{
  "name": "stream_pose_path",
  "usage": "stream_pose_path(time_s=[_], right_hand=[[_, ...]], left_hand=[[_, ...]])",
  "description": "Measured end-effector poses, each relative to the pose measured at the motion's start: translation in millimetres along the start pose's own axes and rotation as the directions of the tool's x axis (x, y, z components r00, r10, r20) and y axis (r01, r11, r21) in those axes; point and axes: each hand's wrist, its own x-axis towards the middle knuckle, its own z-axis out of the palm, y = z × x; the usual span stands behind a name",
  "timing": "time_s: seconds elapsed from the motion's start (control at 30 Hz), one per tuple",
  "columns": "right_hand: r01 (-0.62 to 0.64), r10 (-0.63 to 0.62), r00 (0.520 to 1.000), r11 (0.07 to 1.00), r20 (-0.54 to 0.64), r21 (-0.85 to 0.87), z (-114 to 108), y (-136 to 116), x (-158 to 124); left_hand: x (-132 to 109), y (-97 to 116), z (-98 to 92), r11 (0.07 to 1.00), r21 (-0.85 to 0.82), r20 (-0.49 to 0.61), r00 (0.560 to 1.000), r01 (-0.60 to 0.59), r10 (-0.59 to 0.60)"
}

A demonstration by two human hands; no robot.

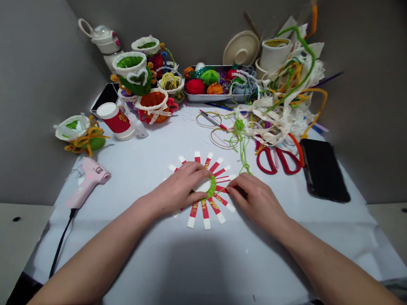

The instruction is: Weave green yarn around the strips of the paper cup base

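A paper cup cut into red-and-white strips lies flattened like a sunburst (208,209) on the white table cover (206,266). My left hand (178,188) rests flat on its round white base, fingers spread. Green yarn (212,188) runs round the base's right edge and trails up to a green yarn strand (241,142). My right hand (255,198) sits at the strips on the right, fingertips pinched together where the yarn meets a strip; what they grip is hidden.
A pink glue gun (86,180) with a black cord lies at the left. Red scissors (278,158) and a black phone (322,170) lie at the right. Decorated cups (136,75), a tray of yarn balls (211,83), lace and pipe cleaners (291,92) crowd the back.
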Motion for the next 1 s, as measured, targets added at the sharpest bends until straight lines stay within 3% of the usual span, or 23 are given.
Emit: stream_pose_path(time_s=[0.23, 0.53, 0.77, 0.87, 1.0], right_hand=[[0.125, -0.125, 0.992, 0.991, -0.004, 0.053, -12, -5, -3], [0.280, -0.283, 0.938, 0.959, 0.198, 0.043, -17, -24, -25], [0.330, -0.331, 0.900, 0.942, 0.283, 0.052, -7, -34, -37], [0.356, -0.342, 0.899, 0.934, 0.272, -0.002, -5, -35, -38], [0.293, -0.278, 0.945, 0.954, 0.171, -0.068, -7, -31, -33]], left_hand=[[1, -9, -10.6, 1.000, 0.010, 0.021, 1.000, -0.008, 0.008], [4, -8, -15.4, 0.984, -0.123, 0.057, 0.989, -0.130, 0.138], [2, -9, -15.5, 0.984, -0.131, 0.100, 0.986, -0.121, 0.135], [3, -9, -15.3, 0.984, -0.122, 0.104, 0.985, -0.127, 0.140], [3, -8, -16.1, 0.985, -0.105, 0.089, 0.985, -0.135, 0.145]])
